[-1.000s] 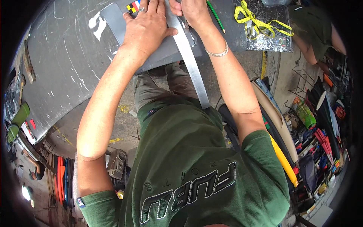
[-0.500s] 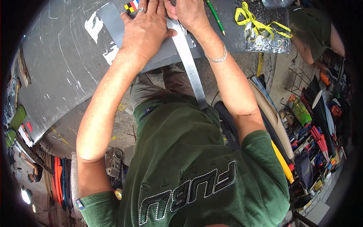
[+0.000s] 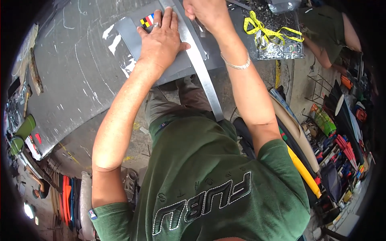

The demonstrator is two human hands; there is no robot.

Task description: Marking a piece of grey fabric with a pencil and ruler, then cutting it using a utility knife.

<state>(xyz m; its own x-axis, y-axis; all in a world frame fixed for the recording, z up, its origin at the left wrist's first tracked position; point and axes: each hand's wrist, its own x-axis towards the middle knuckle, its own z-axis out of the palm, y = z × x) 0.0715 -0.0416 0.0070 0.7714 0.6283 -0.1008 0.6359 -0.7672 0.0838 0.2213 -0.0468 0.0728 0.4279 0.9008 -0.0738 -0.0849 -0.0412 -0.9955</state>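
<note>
My left hand (image 3: 163, 44) lies flat with its fingers stretched out, the thumb over the edge of a long metal ruler (image 3: 204, 76). Under that hand is a grey sheet (image 3: 130, 36), with a small multicoloured checkered patch (image 3: 146, 21) beside the fingers. The ruler crosses the sheet and juts past the table edge toward my body. Just right of the ruler, my right hand (image 3: 209, 16) is closed, its fingers curled; anything it holds is hidden by the hand.
A yellow tape measure (image 3: 257, 29) lies loosely on a clear plastic packet (image 3: 281, 52) at the table's right. The dark table (image 3: 68, 76) extends left with scratches. Beyond its right edge another person (image 3: 331, 34) is partly visible. Rolled material (image 3: 295, 128) and tools stand at my right.
My right hand has moved off the ruler to its right. The green pencil that lay beside it no longer shows. The left hand stays on the ruler while the whole view has shifted slightly.
</note>
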